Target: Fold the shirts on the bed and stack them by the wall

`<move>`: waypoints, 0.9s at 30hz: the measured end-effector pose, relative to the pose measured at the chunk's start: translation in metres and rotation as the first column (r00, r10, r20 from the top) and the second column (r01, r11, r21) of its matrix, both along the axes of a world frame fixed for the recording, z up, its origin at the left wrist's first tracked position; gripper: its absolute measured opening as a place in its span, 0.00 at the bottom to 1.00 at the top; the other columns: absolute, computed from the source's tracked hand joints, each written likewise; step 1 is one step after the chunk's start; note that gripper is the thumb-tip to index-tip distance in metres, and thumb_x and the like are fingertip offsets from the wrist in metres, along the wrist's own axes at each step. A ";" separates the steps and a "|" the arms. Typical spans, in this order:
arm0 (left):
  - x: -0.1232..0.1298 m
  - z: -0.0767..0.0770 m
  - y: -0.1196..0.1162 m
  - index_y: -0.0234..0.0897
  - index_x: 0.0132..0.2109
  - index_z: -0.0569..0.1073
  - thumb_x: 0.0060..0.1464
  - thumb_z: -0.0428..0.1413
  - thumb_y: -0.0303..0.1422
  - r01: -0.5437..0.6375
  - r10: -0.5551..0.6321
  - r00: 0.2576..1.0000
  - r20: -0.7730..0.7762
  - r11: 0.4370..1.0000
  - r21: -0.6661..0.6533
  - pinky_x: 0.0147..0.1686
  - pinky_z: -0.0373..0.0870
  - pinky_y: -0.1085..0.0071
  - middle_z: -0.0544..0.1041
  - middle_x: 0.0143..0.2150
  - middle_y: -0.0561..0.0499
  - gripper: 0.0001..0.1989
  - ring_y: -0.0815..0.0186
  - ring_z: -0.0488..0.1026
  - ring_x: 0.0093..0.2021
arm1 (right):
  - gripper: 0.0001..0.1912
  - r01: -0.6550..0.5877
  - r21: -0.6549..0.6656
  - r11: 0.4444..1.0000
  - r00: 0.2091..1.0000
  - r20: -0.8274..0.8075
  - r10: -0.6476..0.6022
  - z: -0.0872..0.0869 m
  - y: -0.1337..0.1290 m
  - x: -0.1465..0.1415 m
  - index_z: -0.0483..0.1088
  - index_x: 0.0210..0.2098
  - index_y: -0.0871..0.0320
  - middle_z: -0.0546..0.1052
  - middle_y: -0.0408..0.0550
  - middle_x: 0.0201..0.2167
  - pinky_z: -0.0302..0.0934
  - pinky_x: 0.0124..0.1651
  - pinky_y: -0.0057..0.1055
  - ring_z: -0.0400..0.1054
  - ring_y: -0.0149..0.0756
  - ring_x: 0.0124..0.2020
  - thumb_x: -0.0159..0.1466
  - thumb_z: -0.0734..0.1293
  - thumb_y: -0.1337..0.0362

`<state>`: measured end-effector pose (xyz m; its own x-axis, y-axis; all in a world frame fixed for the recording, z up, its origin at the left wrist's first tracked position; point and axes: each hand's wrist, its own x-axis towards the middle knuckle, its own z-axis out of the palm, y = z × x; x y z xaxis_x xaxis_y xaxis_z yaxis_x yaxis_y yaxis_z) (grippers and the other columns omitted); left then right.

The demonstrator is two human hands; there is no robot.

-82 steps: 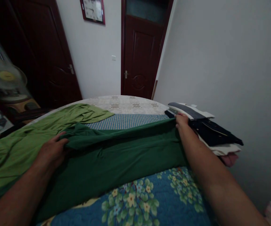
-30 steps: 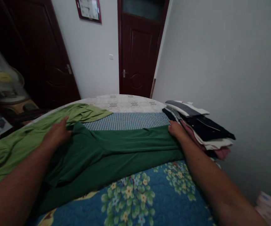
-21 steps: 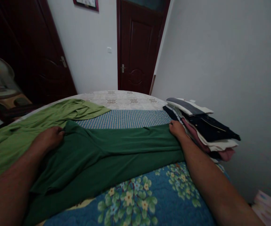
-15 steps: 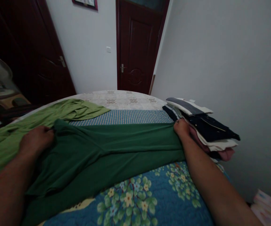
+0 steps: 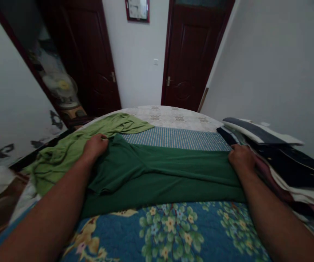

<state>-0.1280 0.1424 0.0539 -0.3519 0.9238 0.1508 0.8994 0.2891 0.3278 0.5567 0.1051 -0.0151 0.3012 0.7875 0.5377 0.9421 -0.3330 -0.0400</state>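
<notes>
A dark green T-shirt [image 5: 173, 171] lies stretched sideways across the bed, doubled lengthwise, with what looks like a short sleeve folded at its left end. My left hand [image 5: 96, 145] pinches its upper left corner. At the far right corner, my right hand [image 5: 241, 157] grips the cloth with closed fingers. The upper edge runs nearly straight between both hands, and a few creases cross the middle. Beyond my left hand a light green garment [image 5: 77, 145] lies loosely spread. Close to my right hand is a stack of folded clothes [image 5: 290, 163].
The bed has a blue floral quilt [image 5: 124, 236] in front, a striped blue part [image 5: 173, 136] behind the shirt and a pale patterned sheet [image 5: 167, 112] at the far end. A wall [image 5: 282, 65] borders the right side. Two dark red doors and a fan [image 5: 62, 85] stand beyond.
The view has turned left, so everything appears further right. Both hands keep hold of the same corners of the T-shirt, which is still stretched between them.
</notes>
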 end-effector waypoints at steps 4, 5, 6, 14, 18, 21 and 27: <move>0.005 0.001 -0.022 0.38 0.52 0.83 0.66 0.54 0.43 0.095 -0.099 0.994 -0.042 0.990 -0.101 0.50 0.74 0.62 0.86 0.52 0.38 0.19 0.48 0.82 0.52 | 0.20 -0.169 0.074 0.983 0.981 0.104 0.161 -0.005 0.005 -0.007 0.82 0.51 0.66 0.80 0.65 0.45 0.67 0.53 0.46 0.74 0.55 0.48 0.68 0.62 0.65; 0.007 -0.001 -0.029 0.38 0.50 0.83 0.65 0.55 0.44 0.121 -0.130 0.990 -0.060 0.983 -0.141 0.51 0.74 0.61 0.86 0.53 0.37 0.19 0.47 0.82 0.53 | 0.20 -0.196 0.082 0.977 0.976 0.110 0.187 -0.005 0.005 -0.010 0.82 0.50 0.65 0.81 0.65 0.44 0.67 0.52 0.45 0.74 0.54 0.47 0.69 0.61 0.65; 0.008 -0.004 -0.037 0.38 0.50 0.83 0.65 0.55 0.45 0.137 -0.151 0.986 -0.071 0.975 -0.178 0.51 0.74 0.60 0.85 0.54 0.36 0.19 0.45 0.81 0.54 | 0.19 -0.221 0.087 0.971 0.971 0.113 0.211 -0.005 0.005 -0.013 0.82 0.49 0.65 0.81 0.64 0.44 0.67 0.52 0.44 0.74 0.54 0.47 0.69 0.61 0.65; 0.017 -0.007 -0.072 0.37 0.40 0.82 0.61 0.57 0.42 0.181 -0.172 0.983 0.070 0.970 -0.163 0.51 0.74 0.59 0.85 0.48 0.35 0.14 0.46 0.82 0.51 | 0.16 -0.428 0.183 0.885 0.904 0.102 0.416 0.025 -0.016 -0.072 0.78 0.50 0.63 0.80 0.63 0.45 0.68 0.56 0.47 0.74 0.53 0.48 0.69 0.61 0.66; 0.020 -0.006 -0.079 0.35 0.47 0.80 0.63 0.56 0.42 0.196 -0.175 0.961 0.216 0.977 -0.080 0.48 0.75 0.63 0.85 0.48 0.38 0.16 0.50 0.82 0.49 | 0.16 -0.712 0.114 0.693 0.695 -0.029 0.719 0.049 -0.056 -0.179 0.76 0.54 0.57 0.79 0.58 0.49 0.69 0.57 0.44 0.74 0.48 0.50 0.71 0.62 0.66; 0.020 -0.007 -0.089 0.34 0.56 0.77 0.59 0.60 0.43 0.202 -0.176 0.925 0.337 0.979 -0.043 0.45 0.77 0.65 0.86 0.51 0.40 0.23 0.53 0.83 0.49 | 0.19 -0.879 -0.015 0.477 0.475 -0.130 0.870 0.057 -0.095 -0.276 0.75 0.59 0.55 0.78 0.57 0.55 0.68 0.60 0.44 0.72 0.48 0.56 0.72 0.63 0.67; 0.010 -0.003 -0.110 0.38 0.65 0.76 0.46 0.69 0.40 0.308 -0.285 0.689 0.666 0.947 0.088 0.49 0.80 0.66 0.85 0.59 0.43 0.38 0.52 0.83 0.54 | 0.31 -0.923 -0.148 0.355 0.381 -0.216 0.899 0.048 -0.143 -0.418 0.70 0.68 0.55 0.74 0.59 0.65 0.67 0.62 0.49 0.68 0.54 0.61 0.68 0.73 0.54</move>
